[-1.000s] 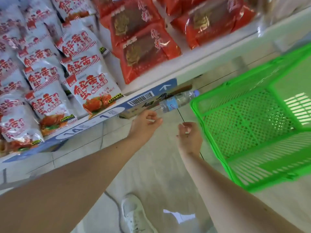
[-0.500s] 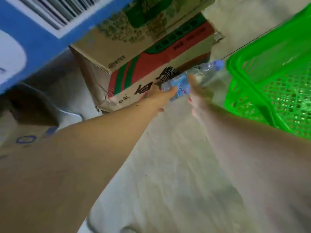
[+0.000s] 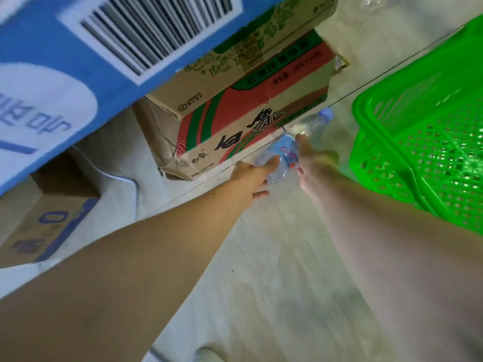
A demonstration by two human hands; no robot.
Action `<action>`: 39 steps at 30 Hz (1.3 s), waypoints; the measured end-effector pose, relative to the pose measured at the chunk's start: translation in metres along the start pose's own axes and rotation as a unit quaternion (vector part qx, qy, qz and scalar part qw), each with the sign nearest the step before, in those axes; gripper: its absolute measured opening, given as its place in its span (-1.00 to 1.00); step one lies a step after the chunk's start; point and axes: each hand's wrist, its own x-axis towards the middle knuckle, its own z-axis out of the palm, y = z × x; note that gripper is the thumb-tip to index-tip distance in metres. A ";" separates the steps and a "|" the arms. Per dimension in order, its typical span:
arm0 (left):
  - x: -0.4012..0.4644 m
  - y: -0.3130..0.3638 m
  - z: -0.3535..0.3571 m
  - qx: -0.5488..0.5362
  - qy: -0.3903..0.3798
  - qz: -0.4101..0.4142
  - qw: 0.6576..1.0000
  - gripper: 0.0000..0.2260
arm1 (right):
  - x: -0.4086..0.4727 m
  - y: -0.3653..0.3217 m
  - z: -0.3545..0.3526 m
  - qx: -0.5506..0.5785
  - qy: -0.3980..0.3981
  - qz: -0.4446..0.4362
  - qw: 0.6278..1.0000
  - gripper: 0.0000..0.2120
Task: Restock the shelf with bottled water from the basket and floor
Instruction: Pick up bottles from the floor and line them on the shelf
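A clear water bottle (image 3: 280, 159) with a pale blue label and cap lies on the floor tiles, between a cardboard box and the green basket (image 3: 379, 107). My right hand (image 3: 312, 163) lies over its middle, thumb along the label, and grips it. The straight fingers of my left hand (image 3: 253, 178) touch the bottle's lower end. The bottle's neck and cap stick out beyond my right hand. What I can see of the basket holds no bottles.
The shelf's blue edge strip (image 3: 78, 61) with a barcode hangs close overhead at the upper left. Under it a red-and-green printed cardboard box (image 3: 235, 113) sits right beside the bottle. Another carton (image 3: 47, 226) stands further left. A cable (image 3: 117, 176) runs along the floor.
I have bent down from the snack shelf to the floor. Both hands have reached forward onto the lying bottle, and my right hand has settled over its middle.
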 end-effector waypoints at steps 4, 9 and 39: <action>-0.045 -0.016 -0.003 -0.093 -0.016 -0.058 0.994 -0.56 | -0.040 0.016 -0.022 0.020 0.024 0.020 0.999 -0.59; -0.111 -0.032 -0.007 -0.167 -0.042 -0.097 0.980 -0.60 | -0.099 0.023 -0.052 -0.021 -0.014 0.062 0.998 -0.61; -0.647 0.290 -0.004 -0.013 -0.314 0.110 0.943 -0.88 | -0.611 -0.402 -0.280 0.010 -0.134 -0.113 0.984 -0.80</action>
